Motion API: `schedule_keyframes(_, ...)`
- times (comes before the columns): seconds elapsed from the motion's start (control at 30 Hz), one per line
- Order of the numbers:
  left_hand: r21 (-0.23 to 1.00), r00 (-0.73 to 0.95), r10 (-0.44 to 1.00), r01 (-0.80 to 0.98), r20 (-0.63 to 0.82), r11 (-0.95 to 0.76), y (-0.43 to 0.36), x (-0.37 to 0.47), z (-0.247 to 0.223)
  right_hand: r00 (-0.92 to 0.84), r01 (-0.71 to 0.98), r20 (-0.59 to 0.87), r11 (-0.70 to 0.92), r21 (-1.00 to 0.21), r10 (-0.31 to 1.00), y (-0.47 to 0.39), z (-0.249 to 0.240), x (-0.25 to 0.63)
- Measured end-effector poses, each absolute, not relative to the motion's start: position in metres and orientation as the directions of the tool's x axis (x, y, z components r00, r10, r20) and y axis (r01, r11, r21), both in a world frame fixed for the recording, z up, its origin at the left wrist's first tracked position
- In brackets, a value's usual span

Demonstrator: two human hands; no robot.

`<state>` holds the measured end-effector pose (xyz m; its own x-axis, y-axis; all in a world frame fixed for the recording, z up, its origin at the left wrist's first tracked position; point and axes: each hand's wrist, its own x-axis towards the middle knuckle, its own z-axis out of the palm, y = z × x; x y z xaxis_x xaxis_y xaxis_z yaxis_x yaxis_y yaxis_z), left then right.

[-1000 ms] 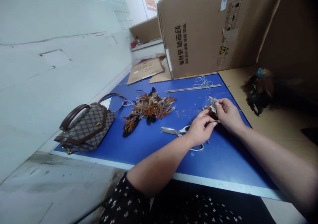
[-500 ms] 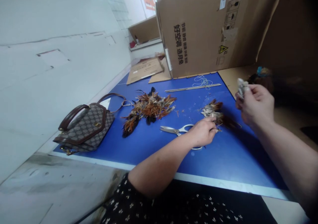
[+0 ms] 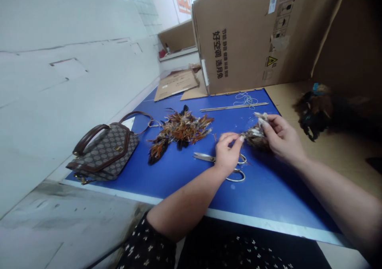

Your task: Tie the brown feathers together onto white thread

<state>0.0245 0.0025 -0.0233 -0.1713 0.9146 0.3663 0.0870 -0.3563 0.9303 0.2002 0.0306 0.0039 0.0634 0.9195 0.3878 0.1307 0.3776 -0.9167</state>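
My right hand [image 3: 283, 137] is closed on a bunch of feathers [image 3: 261, 119] with pale, fluffy ends. Right below it are more grey-brown feathers [image 3: 255, 141]; whether these are gripped too or lie on the table, I cannot tell. At their left edge my left hand [image 3: 228, 151] pinches what looks like a small feather between thumb and fingers. A pair of scissors [image 3: 204, 156] lies partly behind the left hand, blades pointing left. Further left, a loose pile of orange-brown and black feathers [image 3: 185, 127] rests on the blue table [image 3: 176, 179].
A patterned handbag [image 3: 107, 153] stands at the table's left end. Thin sticks [image 3: 227, 107] and tangled string [image 3: 246, 100] lie toward the back, before a large cardboard box [image 3: 247, 42]. Dark feather bundles [image 3: 316, 110] sit on cardboard at right. Flat cardboard [image 3: 176, 85] lies behind.
My right hand has come left and down with its bunch of feathers, over the feathers on the table. My left hand has shifted left and up, now pinching at their edge.
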Motion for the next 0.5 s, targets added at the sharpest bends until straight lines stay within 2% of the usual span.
schedule_keyframes(0.13,0.945,-0.097,0.988,-0.294,0.117,-0.141,-0.004,0.039,-0.035,0.128,0.106,0.393,0.381,-0.918,0.911,0.027,-0.005,0.187)
schedule_keyframes(0.23,0.891,-0.035,0.999,-0.453,0.030,-0.042,-0.008,0.049,-0.038,0.171,0.091,0.416,0.406,-0.909,0.893,0.020,-0.010,0.175)
schedule_keyframes(0.37,0.860,0.001,1.000,-0.509,0.026,-0.022,-0.009,0.052,-0.036,0.156,0.194,0.505,0.475,-0.859,0.849,0.014,-0.018,0.164)
schedule_keyframes(0.5,0.900,-0.018,0.997,-0.431,0.069,-0.070,-0.009,0.048,-0.034,0.155,0.292,0.537,0.480,-0.827,0.829,0.015,-0.026,0.163)
